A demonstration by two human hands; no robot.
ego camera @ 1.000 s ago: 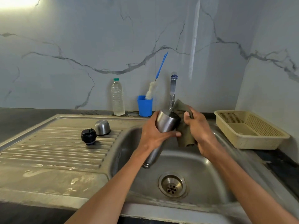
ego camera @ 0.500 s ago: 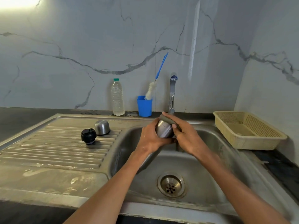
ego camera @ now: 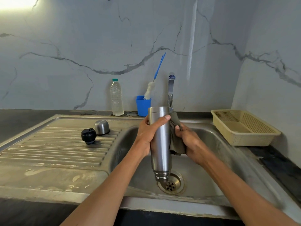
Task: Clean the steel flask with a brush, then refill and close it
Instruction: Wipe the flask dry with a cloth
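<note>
At frame centre, over the sink [ego camera: 127,144], the left hand [ego camera: 146,136] wrapped the inverted flask [ego camera: 160,144] while the right hand [ego camera: 187,141] clutched a cloth [ego camera: 176,142] against it; a wet, smooth wall could have let it slip onto the drain [ego camera: 174,183].
</note>
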